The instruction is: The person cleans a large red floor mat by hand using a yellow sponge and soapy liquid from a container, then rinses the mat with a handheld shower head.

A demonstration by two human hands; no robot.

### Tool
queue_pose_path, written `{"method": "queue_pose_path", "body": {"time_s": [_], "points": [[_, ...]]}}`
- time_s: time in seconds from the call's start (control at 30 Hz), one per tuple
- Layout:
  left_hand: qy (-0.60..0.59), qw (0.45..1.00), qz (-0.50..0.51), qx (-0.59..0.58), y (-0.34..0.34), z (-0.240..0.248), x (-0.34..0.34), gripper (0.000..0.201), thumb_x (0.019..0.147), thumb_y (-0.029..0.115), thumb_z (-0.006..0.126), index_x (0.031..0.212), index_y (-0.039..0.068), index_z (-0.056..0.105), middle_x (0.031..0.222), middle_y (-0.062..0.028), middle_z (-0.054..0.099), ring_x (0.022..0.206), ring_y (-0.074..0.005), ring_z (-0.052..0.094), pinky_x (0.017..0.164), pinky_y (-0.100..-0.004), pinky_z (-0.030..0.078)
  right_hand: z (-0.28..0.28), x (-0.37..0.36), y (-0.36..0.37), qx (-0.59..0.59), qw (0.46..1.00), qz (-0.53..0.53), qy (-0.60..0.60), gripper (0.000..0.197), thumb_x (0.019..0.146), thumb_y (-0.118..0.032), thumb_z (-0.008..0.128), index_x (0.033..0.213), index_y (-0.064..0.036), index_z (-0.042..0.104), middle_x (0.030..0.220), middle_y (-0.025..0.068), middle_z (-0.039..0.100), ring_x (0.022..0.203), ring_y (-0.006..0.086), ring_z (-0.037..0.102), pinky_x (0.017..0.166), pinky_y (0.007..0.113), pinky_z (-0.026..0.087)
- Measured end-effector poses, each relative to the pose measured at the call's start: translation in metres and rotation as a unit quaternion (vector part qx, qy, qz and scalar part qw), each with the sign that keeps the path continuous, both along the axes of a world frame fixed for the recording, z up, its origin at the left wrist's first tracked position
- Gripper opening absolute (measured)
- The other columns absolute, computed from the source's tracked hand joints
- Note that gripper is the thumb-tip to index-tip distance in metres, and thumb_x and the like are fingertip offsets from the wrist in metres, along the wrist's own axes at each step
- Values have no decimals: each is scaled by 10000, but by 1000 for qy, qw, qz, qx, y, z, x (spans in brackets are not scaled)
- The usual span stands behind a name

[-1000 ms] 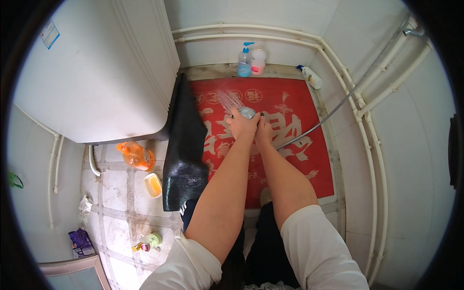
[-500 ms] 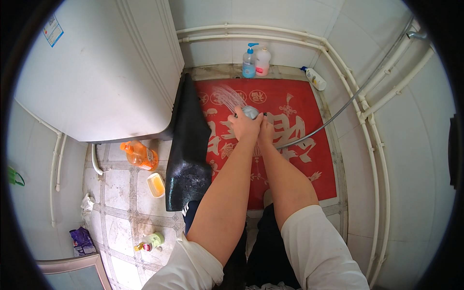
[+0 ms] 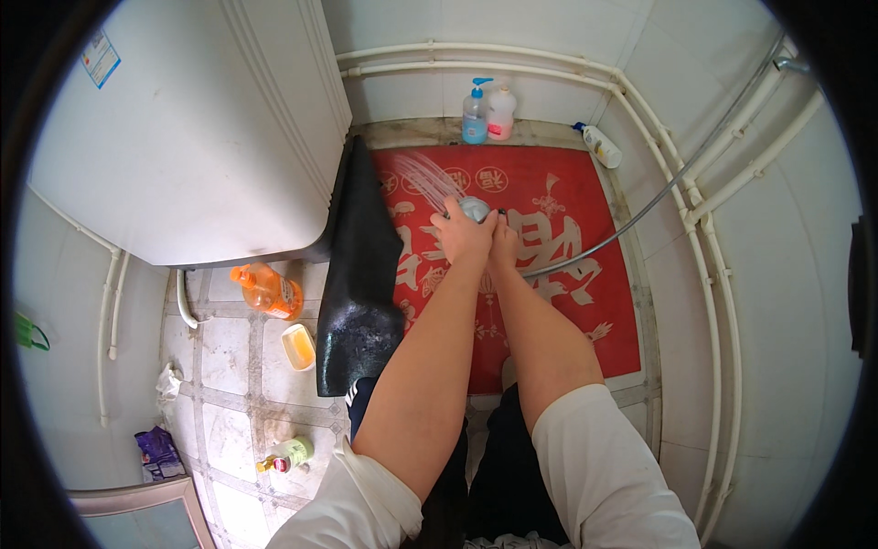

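Observation:
Both of my hands are wrapped round a silver shower head (image 3: 475, 209) over the red mat. My left hand (image 3: 463, 236) closes on its left side, and my right hand (image 3: 504, 245) grips it from the right. Water jets stream from it toward the far left. A grey shower hose (image 3: 599, 243) runs from my right hand up to the right wall. Beneath lies the red mat (image 3: 512, 361) with pale printed figures. Its left edge is folded over, showing a black, wet underside (image 3: 352, 274). My fingers hide most of the handle.
A white appliance (image 3: 201, 128) fills the upper left. Near it stand an orange bottle (image 3: 268, 291), a small tub with yellow liquid (image 3: 298, 348) and a green-labelled bottle (image 3: 291, 455). Against the far wall are a blue pump bottle (image 3: 475, 117) and a white-pink bottle (image 3: 500, 114). Pipes (image 3: 704, 274) line the right wall.
The whole view has shifted very slightly. My hands and the shower head hold nearly the same place, and the water keeps spraying left.

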State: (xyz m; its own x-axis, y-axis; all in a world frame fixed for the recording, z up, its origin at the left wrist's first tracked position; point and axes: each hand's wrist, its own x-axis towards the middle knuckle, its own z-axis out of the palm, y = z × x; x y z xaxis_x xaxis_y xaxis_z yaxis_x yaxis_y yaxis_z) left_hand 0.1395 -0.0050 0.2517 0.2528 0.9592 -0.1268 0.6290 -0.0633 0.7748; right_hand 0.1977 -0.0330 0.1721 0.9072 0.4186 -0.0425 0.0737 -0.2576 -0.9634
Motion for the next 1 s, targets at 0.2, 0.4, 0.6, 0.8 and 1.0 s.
{"method": "queue_pose_path", "body": {"time_s": [0.2, 0.4, 0.6, 0.8, 1.0], "points": [[34, 999, -1, -6, 0, 5, -4, 740, 608, 464, 688, 1186, 170, 331, 1117, -183, 366, 1008, -343, 456, 779, -407, 434, 0, 1, 0, 21, 997, 30, 73, 621, 864, -489, 274, 755, 21, 612, 693, 150, 600, 651, 291, 567, 592, 393, 402], [46, 998, -2, -45, 0, 6, -3, 728, 629, 418, 700, 1190, 151, 320, 1141, -191, 334, 1026, -367, 428, 797, -407, 433, 0, 3, -3, -26, 995, 39, 84, 614, 864, -488, 286, 737, 22, 603, 718, 137, 599, 665, 269, 561, 583, 382, 390], [35, 999, -16, -38, -4, -1, 4, 728, 631, 406, 699, 1198, 146, 324, 1164, -200, 324, 1044, -368, 419, 818, -410, 426, 9, 4, -12, -34, 999, 16, 34, 614, 865, -488, 282, 737, 18, 605, 652, 127, 589, 618, 268, 559, 578, 386, 396], [-11, 998, -45, -33, -4, -7, 10, 714, 607, 416, 682, 1189, 163, 356, 1140, -189, 361, 1037, -354, 444, 830, -425, 413, 22, 2, -21, -28, 1000, -6, -6, 590, 873, -469, 286, 780, 26, 593, 651, 157, 581, 635, 297, 565, 586, 385, 402], [-36, 996, -70, -28, -7, -9, 14, 712, 586, 392, 689, 1183, 176, 367, 1131, -185, 363, 994, -360, 461, 826, -422, 414, 7, 14, -23, 6, 999, 11, 52, 581, 881, -457, 257, 876, 28, 577, 770, 185, 596, 738, 332, 562, 646, 402, 398]]}}
